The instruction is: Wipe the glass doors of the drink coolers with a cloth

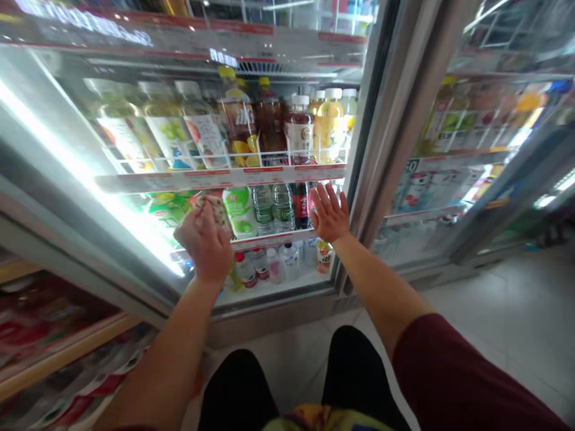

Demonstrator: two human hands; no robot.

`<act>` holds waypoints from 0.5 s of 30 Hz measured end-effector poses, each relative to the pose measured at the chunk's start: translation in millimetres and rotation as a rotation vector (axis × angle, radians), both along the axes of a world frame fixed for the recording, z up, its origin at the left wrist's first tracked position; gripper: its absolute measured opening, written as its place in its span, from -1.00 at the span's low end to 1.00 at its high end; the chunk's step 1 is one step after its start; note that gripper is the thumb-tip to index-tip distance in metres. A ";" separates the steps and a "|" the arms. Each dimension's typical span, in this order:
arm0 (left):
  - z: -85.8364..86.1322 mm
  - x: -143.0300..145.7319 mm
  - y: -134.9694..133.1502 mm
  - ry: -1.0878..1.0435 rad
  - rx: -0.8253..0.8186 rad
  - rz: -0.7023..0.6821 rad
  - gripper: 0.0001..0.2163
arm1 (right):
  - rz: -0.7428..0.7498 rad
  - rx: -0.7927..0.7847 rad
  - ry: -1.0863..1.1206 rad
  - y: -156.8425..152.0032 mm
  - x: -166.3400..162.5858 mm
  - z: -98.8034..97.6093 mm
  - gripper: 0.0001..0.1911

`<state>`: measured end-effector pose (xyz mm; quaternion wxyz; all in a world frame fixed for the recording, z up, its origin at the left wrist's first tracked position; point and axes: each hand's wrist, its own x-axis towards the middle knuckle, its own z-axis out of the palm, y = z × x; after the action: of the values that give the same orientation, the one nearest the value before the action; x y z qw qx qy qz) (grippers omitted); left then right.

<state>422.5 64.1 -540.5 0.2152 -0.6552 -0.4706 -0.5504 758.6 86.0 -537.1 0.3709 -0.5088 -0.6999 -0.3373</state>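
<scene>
My left hand [204, 242] is closed around a bunched, patterned cloth [218, 211], in front of the lower part of a drinks cooler. My right hand [330, 212] is spread with its fingers apart, near the metal door frame [398, 131], and appears to lie flat on the glass. Behind the hands, a green-labelled bottle [240, 209], clear water bottles [283, 206] and a dark cola bottle [300, 203] stand on a shelf. The cloth hides part of the packs behind it. Whether it touches the glass I cannot tell.
Above, a shelf edge [242, 177] carries several juice and tea bottles. Small bottles [260, 263] stand on the bottom level. Another cooler door [431, 209] is at the right. Wooden-edged shelves [67, 350] with packaged goods stand at the left. Pale floor tiles [485, 341] lie to the right.
</scene>
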 end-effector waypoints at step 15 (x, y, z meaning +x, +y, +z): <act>-4.5 52.4 0.3 0.154 -0.017 -0.089 -0.60 | 0.005 0.013 -0.019 2.6 0.9 -2.1 -0.39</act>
<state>474.9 64.4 -545.0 0.2203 -0.7177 -0.4279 -0.5033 759.5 88.6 -539.1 0.3685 -0.5013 -0.7025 -0.3455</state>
